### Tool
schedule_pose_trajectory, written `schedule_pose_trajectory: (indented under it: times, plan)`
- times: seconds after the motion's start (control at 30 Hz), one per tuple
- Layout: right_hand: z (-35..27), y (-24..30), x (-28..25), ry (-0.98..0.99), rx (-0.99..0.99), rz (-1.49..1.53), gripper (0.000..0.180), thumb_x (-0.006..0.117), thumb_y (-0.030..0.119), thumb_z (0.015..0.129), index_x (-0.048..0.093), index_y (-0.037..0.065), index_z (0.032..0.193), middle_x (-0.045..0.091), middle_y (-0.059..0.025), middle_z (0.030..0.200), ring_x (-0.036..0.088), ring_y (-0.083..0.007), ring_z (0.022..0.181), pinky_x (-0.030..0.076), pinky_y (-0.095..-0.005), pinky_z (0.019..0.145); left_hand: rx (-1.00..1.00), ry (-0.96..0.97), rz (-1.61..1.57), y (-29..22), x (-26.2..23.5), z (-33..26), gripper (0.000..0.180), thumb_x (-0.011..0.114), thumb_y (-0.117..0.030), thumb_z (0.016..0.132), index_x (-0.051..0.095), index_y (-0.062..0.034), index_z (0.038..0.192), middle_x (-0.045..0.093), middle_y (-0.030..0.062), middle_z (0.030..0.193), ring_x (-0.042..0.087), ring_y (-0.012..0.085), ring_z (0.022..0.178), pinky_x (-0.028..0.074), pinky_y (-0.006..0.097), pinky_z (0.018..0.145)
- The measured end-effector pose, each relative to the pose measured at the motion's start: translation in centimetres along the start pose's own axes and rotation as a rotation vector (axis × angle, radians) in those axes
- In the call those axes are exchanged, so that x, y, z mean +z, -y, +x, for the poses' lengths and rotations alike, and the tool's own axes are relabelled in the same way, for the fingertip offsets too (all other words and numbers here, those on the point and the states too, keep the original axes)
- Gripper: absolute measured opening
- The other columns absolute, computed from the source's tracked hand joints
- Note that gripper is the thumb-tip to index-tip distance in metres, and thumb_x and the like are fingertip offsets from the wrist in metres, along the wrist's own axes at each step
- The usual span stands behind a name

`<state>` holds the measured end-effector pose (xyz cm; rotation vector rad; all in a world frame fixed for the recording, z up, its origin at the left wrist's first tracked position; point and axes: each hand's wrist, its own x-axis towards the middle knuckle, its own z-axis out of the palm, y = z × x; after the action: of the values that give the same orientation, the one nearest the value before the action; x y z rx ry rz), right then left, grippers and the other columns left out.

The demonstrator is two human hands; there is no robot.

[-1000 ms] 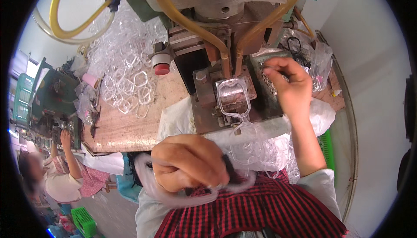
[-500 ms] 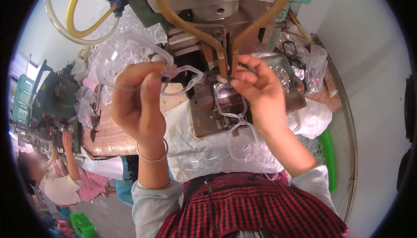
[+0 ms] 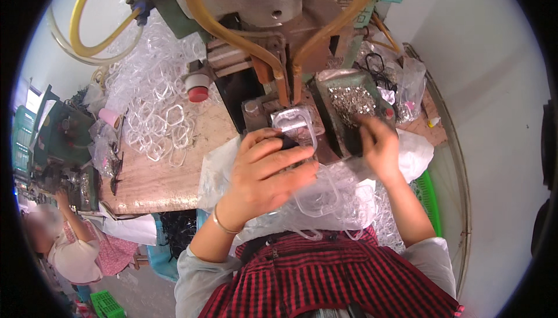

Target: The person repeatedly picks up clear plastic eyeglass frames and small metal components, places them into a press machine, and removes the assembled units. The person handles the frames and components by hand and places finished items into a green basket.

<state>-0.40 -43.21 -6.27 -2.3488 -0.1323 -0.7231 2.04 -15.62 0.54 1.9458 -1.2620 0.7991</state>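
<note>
A clear plastic eyeglass frame (image 3: pixel 314 135) lies at the machine's small metal fixture, one rim under two upright copper-coloured tips (image 3: pixel 289 94). Its other rim (image 3: pixel 334 199) hangs toward me. My left hand (image 3: pixel 261 170) is back-up over the middle of this frame, fingers bent and closed on it; the fingers hide the bridge. Something dark shows beneath them. My right hand (image 3: pixel 381 146) reaches into a dark tray (image 3: pixel 339 138) beside the fixture. Its fingertips are blurred at the edge of a heap of small shiny metal parts (image 3: pixel 353 103).
Many clear frames (image 3: pixel 160 115) are piled on the wooden table at left. A red-and-white button (image 3: pixel 197 87) sits beside the machine. Yellow hoses (image 3: pixel 232 24) curve down in front. More clear frames lie on plastic at my lap. A co-worker (image 3: pixel 75 248) is at far left.
My left hand has let go of the clear frame it held up and moved right onto the one at the fixture. The right hand has left the tips for the parts tray.
</note>
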Motion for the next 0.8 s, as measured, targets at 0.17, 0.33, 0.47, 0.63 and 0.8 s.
schedule_pose_trajectory:
  times: [0.17, 0.33, 0.47, 0.63, 0.8]
  plan:
    - [3.0, -1.3, -1.0, -0.236, 0.250, 0.183, 0.012, 0.062, 0.003, 0.090, 0.068, 0.001, 0.100, 0.070, -0.0143, 0.098, 0.068, -0.0257, 0.091, 0.051, -0.0335, 0.081, -0.057, 0.089, -0.052, 0.0, -0.9, 0.6, 0.027, 0.083, -0.015, 0.067, 0.077, -0.0183, 0.093, 0.072, -0.0036, 0.109, 0.058, 0.0207, 0.083, 0.051, 0.038, 0.086]
    - [0.6, -1.6, -0.6, 0.015, 0.182, -0.171, 0.017, 0.073, 0.006, 0.075, 0.069, 0.005, 0.092, 0.066, -0.0139, 0.092, 0.063, -0.0362, 0.092, 0.051, -0.0443, 0.081, -0.067, 0.116, -0.082, 0.3, -1.3, 0.6, 0.027, 0.082, -0.014, 0.068, 0.078, -0.0194, 0.094, 0.072, -0.0040, 0.110, 0.059, 0.0213, 0.085, 0.050, 0.039, 0.086]
    - [0.6, -1.2, 1.0, -0.005, 0.155, -0.391, 0.019, 0.075, 0.013, 0.075, 0.069, 0.005, 0.091, 0.064, -0.0172, 0.099, 0.061, -0.0393, 0.096, 0.050, -0.0477, 0.085, -0.054, 0.023, -0.018, -0.1, -0.5, -1.3, 0.024, 0.083, -0.025, 0.076, 0.078, -0.0218, 0.099, 0.073, -0.0061, 0.116, 0.059, 0.0207, 0.094, 0.050, 0.041, 0.093]
    - [-0.1, -3.3, 1.7, 0.015, 0.016, -0.475, 0.017, 0.069, 0.009, 0.080, 0.067, 0.000, 0.095, 0.066, -0.0201, 0.096, 0.062, -0.0414, 0.099, 0.046, -0.0493, 0.099, -0.147, -0.085, 0.197, -1.7, -0.7, -6.2, 0.036, 0.079, -0.024, 0.080, 0.072, -0.0204, 0.115, 0.063, 0.0056, 0.136, 0.042, 0.0308, 0.137, 0.039, 0.050, 0.112]
    - [-0.3, -2.3, 1.7, -0.074, 0.167, -0.156, 0.017, 0.061, 0.004, 0.092, 0.066, -0.004, 0.106, 0.070, -0.0173, 0.100, 0.067, -0.0320, 0.094, 0.050, -0.0360, 0.090, -0.663, -0.533, 0.636, 1.9, -10.9, -11.2, 0.030, 0.074, -0.004, 0.080, 0.070, -0.0084, 0.109, 0.071, 0.0088, 0.111, 0.064, 0.0306, 0.103, 0.045, 0.042, 0.097]
